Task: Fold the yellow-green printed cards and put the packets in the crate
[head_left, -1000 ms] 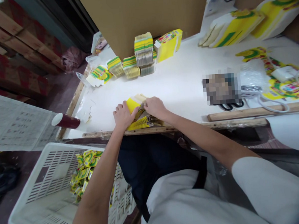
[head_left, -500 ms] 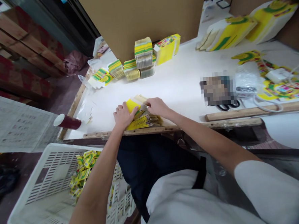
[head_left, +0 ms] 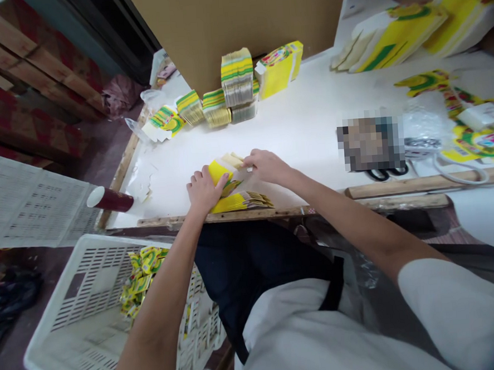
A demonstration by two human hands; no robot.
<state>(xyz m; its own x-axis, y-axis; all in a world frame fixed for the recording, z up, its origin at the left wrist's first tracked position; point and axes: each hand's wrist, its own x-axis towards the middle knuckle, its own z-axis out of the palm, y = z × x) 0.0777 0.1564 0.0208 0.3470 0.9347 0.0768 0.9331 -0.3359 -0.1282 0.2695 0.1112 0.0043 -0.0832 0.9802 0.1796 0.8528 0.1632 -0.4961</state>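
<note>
My left hand [head_left: 204, 188] grips the left end of a small stack of flattened yellow cartons [head_left: 220, 170], its thumb pressed on top and its fingers over the far side. The stack's pale flaps fan out to the right. Close to those flaps, my right hand [head_left: 268, 166] is closed in a pinch, with a small pale scrap of card [head_left: 250, 169] showing at its fingertips. Nearer the table edge, just below both hands, lies a fanned row of folded yellow cartons [head_left: 242, 201].
Banded carton stacks [head_left: 237, 77] stand at the back of the white table [head_left: 293, 126]. Scissors [head_left: 386, 172], a white cable and a blurred-out item lie right. A dark red cup [head_left: 110, 199] is at the left edge. Below, a white crate [head_left: 82, 295] holds yellow pieces.
My right hand has drawn slightly right and up, away from the flaps, with a pale scrap now at its fingertips. My left hand keeps its grip. The view has shifted a little.
</note>
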